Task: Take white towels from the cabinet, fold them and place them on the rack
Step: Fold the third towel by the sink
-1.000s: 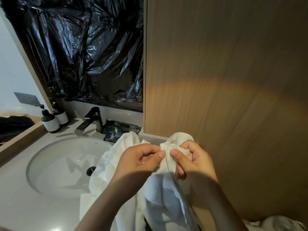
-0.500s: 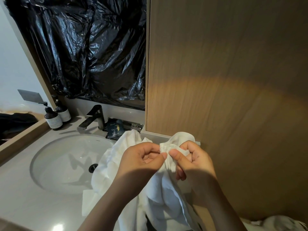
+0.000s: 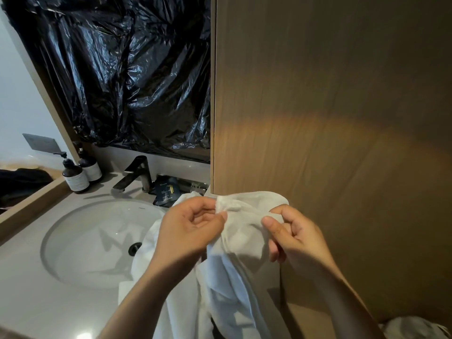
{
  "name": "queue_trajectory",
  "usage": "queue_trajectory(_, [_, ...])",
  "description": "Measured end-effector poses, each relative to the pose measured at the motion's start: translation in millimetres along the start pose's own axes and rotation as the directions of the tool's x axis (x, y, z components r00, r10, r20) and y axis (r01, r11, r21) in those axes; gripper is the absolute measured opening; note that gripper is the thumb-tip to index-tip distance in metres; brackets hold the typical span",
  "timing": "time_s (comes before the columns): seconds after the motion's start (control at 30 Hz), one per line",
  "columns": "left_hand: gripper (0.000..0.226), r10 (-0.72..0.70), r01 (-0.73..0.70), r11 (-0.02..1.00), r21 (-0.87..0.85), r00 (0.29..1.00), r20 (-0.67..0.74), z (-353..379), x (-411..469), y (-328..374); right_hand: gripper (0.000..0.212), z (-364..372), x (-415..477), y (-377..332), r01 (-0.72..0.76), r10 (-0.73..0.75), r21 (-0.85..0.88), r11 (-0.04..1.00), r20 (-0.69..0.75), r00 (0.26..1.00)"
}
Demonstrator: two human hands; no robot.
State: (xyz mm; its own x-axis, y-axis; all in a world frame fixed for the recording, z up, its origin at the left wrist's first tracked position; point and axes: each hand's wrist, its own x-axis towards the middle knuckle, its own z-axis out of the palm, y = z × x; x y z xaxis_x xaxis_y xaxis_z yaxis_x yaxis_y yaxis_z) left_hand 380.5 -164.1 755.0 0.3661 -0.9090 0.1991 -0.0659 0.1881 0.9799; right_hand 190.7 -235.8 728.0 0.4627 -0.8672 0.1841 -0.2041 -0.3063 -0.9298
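A white towel (image 3: 234, 272) hangs bunched in front of me, over the right edge of the sink counter. My left hand (image 3: 188, 228) pinches its top edge between thumb and fingers. My right hand (image 3: 291, 233) pinches the same edge a little to the right. The stretch of cloth between the two hands is short and slack. A tall wooden cabinet panel (image 3: 330, 106) stands right behind the towel. More white cloth (image 3: 415, 326) shows at the bottom right corner. No rack is in view.
A round white sink (image 3: 93, 241) with a dark tap (image 3: 137, 174) sits in the counter at left. Two dark pump bottles (image 3: 75, 177) stand at its back left. A dark packet (image 3: 166, 192) lies behind the basin. Black plastic sheeting (image 3: 127, 69) covers the wall above.
My hands have drawn apart along the towel's top edge, the right one moving to the right. The view has shifted slightly.
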Motion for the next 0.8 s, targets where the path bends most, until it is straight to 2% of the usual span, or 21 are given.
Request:
queue_trajectory(0.1, [0.018, 0.083, -0.082, 0.995, 0.063, 0.996, -0.020, -9.0, 8.9, 5.8, 0.021, -22.7, 0.8, -0.2, 0.031, -0.028, -0.182, 0.983, 0.018, 0.999])
queue_trajectory(0.2, [0.020, 0.123, -0.118, 0.990, 0.077, 0.990, -0.062, -16.0, 18.5, 8.5, 0.031, -46.6, 3.6, -5.0, 0.049, -0.044, -0.388, 0.920, 0.020, 0.999])
queue_trajectory(0.3, [0.024, 0.154, -0.149, 0.986, 0.081, 0.986, -0.066, -17.9, 28.5, 12.9, 0.035, -67.6, 12.1, -16.7, 0.106, -0.119, -0.574, 0.812, 0.015, 0.993])
queue_trajectory(0.4, [0.028, 0.217, -0.207, 0.971, 0.115, 0.973, -0.077, -19.8, 37.6, 23.4, 0.031, -77.7, 21.8, -35.5, 0.220, -0.278, -0.733, 0.644, 0.044, 0.960])
queue_trajectory(0.47, [0.026, 0.260, -0.246, 0.960, 0.135, 0.961, -0.096, -21.8, 42.7, 33.4, 0.025, -81.0, 26.9, -49.4, 0.267, -0.351, -0.751, 0.604, 0.050, 0.935])
queue_trajectory(0.53, [0.024, 0.297, -0.280, 0.948, 0.152, 0.949, -0.108, -22.1, 47.1, 43.0, 0.024, -83.7, 30.7, -63.2, 0.295, -0.397, -0.703, 0.647, 0.019, 0.917])
queue_trajectory(0.67, [0.018, 0.376, -0.346, 0.916, 0.203, 0.917, -0.132, -17.3, 51.8, 55.1, 0.026, -83.1, 36.5, -86.0, 0.332, -0.482, -0.546, 0.770, -0.155, 0.862])
queue_trajectory(0.8, [0.014, 0.382, -0.341, 0.910, 0.235, 0.911, -0.156, -14.1, 51.5, 52.4, 0.026, -77.2, 41.9, -93.8, 0.321, -0.485, -0.496, 0.807, -0.246, 0.839])
